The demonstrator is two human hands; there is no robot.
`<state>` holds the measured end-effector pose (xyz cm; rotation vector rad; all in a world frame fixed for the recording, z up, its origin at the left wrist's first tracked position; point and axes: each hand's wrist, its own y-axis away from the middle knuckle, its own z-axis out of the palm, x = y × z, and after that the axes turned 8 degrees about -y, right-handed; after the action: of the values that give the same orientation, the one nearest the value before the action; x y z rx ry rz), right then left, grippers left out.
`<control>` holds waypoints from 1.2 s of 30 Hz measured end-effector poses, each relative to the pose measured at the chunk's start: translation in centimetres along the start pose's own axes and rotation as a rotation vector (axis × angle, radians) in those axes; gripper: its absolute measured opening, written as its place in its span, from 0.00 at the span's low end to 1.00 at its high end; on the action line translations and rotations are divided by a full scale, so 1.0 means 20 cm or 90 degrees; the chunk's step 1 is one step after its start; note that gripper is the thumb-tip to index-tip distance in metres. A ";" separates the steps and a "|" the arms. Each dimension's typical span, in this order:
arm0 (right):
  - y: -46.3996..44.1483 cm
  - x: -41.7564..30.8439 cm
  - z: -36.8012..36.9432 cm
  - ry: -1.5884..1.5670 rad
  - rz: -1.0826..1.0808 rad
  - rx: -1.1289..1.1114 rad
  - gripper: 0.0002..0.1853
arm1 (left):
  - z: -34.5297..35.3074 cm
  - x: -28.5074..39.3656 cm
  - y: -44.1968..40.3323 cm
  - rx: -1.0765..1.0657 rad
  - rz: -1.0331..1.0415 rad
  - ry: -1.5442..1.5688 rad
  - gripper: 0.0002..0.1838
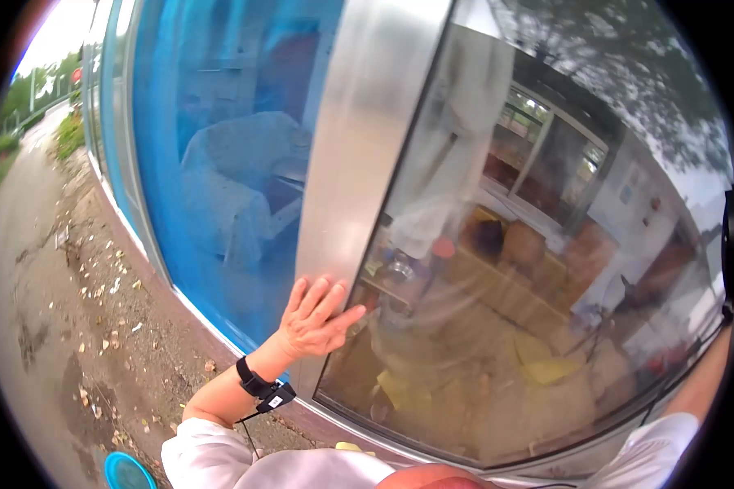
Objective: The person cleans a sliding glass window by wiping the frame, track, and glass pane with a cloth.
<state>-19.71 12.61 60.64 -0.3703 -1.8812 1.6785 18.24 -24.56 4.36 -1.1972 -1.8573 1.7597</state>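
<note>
Left hand [308, 330] touches the metal post [367, 138], which extends above it.

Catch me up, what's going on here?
A person's bare left hand is laid against a wide, silver metal window post, fingers spread, thumb reaching over towards the large, reflective clear glass pane. A blue-tinted glass pane is on the other side of the post. The right forearm runs up the picture's far edge; its hand can't be seen. A round turquoise basin sits on the ground at lower left.
</note>
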 end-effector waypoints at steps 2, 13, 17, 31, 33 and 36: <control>0.15 0.00 -0.06 0.034 0.030 -0.005 0.28 | 0.01 0.00 0.04 0.001 0.010 0.001 0.23; 0.61 0.38 0.17 0.310 0.038 0.146 0.21 | 0.02 0.02 0.03 0.007 0.036 -0.012 0.22; 0.67 -0.45 0.22 0.263 0.006 0.145 0.23 | 0.03 0.01 0.03 0.016 0.048 0.004 0.22; 1.36 -1.98 0.37 -0.392 -0.239 0.021 0.11 | 0.00 0.03 0.00 0.022 0.038 -0.004 0.20; 1.42 -1.79 0.31 -0.415 -0.231 -0.032 0.11 | 0.00 0.03 -0.01 0.038 0.042 -0.004 0.19; 1.44 -1.34 0.20 -0.311 -0.139 0.042 0.14 | 0.00 0.04 -0.02 0.053 0.035 -0.010 0.19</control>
<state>-5.87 -0.86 26.23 0.2923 -2.1014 1.7833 17.59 -24.01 4.41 -1.2165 -1.7578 1.8612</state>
